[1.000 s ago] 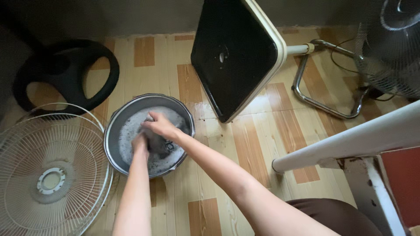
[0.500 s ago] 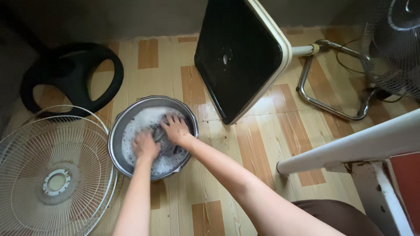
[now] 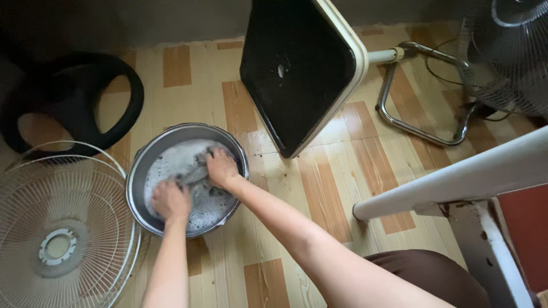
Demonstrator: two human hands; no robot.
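Down in the suds, we have both hands on a grey cloth (image 3: 195, 177): our left hand (image 3: 170, 200) is bunched into a fist around its near end, and our right hand (image 3: 221, 166) presses down on the far end with fingers curled over the wet fabric. The cloth looks limp and soaked, half buried in white foam, so we cannot make out its full shape. It lies inside a round metal basin (image 3: 142, 165) with a dull grey wall and a thin rim, which stands on the floor (image 3: 331, 194), a smooth surface patterned in pale and orange-brown wood-look planks. Just left of the basin, touching or nearly touching its rim, lies a white wire fan grille (image 3: 63, 228), circular, with fine radial spokes and a solid hub. Beyond that rests a black ring-shaped piece (image 3: 85, 97) of matte plastic. To the upper right a square black panel with a cream edge (image 3: 299, 68) tilts on a chromed tube frame (image 3: 416, 114). A dark fan guard (image 3: 502, 57) fills the far corner, and a white bar (image 3: 456, 179) crosses near our knee.
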